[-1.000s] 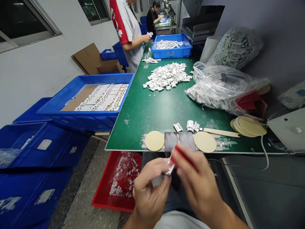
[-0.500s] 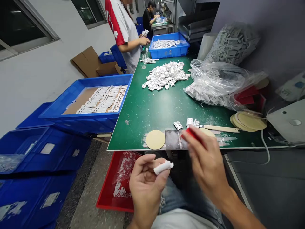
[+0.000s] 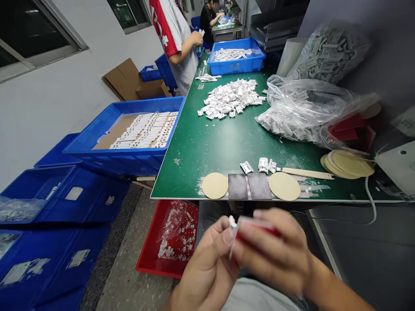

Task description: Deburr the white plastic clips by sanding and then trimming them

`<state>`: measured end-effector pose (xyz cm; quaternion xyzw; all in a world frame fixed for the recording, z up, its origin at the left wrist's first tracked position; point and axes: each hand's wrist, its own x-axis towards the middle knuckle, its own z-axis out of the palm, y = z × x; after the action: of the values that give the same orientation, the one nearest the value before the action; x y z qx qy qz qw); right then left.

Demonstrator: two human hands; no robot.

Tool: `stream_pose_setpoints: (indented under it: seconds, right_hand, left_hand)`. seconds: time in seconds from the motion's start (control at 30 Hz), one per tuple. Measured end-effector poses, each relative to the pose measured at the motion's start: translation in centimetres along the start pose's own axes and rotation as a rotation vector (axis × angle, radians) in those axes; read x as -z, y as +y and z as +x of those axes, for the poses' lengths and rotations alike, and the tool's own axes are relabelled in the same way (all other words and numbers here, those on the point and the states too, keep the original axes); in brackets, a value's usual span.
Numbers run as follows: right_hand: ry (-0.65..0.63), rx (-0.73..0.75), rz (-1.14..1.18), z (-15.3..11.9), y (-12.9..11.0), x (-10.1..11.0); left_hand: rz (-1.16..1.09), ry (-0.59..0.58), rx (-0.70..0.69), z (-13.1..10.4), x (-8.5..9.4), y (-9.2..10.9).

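Observation:
My left hand (image 3: 209, 263) pinches a small white plastic part (image 3: 232, 222), held over my lap just past the table's front edge. Only the tip of that part shows; fingers and the red block cover the rest. My right hand (image 3: 279, 252), blurred by motion, grips a red sanding block (image 3: 259, 223) with a greyish face. The block is up against the white part, and the two hands meet there. On the table edge beyond them lie round yellow sanding discs (image 3: 215, 185) and dark square abrasive sheets (image 3: 237, 186).
Loose white parts (image 3: 263, 164) lie by a pale-handled tool (image 3: 306, 173). Farther back are a heap of white parts (image 3: 231, 97) and a filled plastic bag (image 3: 292, 114). A red bin (image 3: 145, 259) sits below; blue crates (image 3: 97, 155) line the left. A co-worker (image 3: 184, 47) stands beyond.
My right hand has come down and left with the red sanding block, meeting the white part. My left hand has shifted right and lower. The view has tilted slightly.

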<state>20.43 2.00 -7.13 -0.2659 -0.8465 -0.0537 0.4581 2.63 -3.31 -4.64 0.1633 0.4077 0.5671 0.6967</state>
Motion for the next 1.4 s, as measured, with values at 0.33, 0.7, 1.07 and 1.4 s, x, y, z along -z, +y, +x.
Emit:
stream_pose_setpoints:
  seconds: [0.33,0.7,1.07,1.4]
  right_hand:
    - [-0.139,-0.24,0.212,1.0,-2.1,2.0]
    - [-0.174,-0.472,0.09,1.3,-2.0,1.9]
    - [-0.175,-0.346,0.1,2.7,-1.9,2.5]
    - [-0.128,-0.323,0.102,2.5,-2.2,3.0]
  left_hand:
    - [0.215,-0.004,-0.364,0.1,1.6,-0.4]
    - [0.3,-0.016,-0.574,0.1,1.0,-0.7]
    - [0.31,-0.1,-0.559,0.0,0.7,-0.4]
    - [0.523,-0.072,-0.78,0.2,1.0,-0.5]
